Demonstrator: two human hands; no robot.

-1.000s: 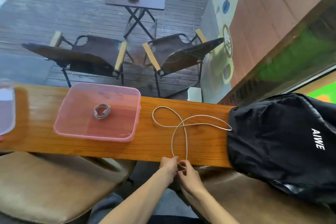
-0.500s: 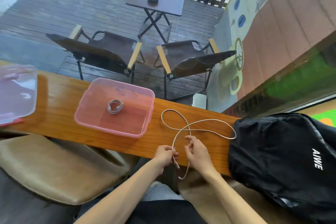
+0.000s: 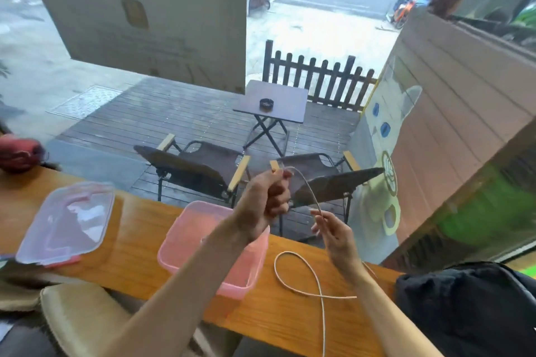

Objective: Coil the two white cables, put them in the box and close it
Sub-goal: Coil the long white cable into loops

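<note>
My left hand point(image 3: 268, 197) is raised above the wooden counter point(image 3: 139, 249), fisted around one end of a white cable point(image 3: 293, 288). The cable arcs from that fist down to my right hand point(image 3: 333, 230), which pinches it between fingertips. The rest of the cable lies in a crossed loop on the counter and hangs over the near edge. The pink plastic box point(image 3: 177, 249) stands open under my left forearm, which hides its inside. Its clear lid point(image 3: 66, 222) lies to the left.
A black backpack point(image 3: 470, 307) lies on the counter at the right, close to the cable loop. A red object point(image 3: 17, 151) sits at the far left. A tan stool cushion point(image 3: 84, 319) is below the counter. Window glass stands directly behind the counter.
Both hands rose from the counter's near edge, lifting the cable end above the box. The head tilted up, so the view now takes in the street outside.
</note>
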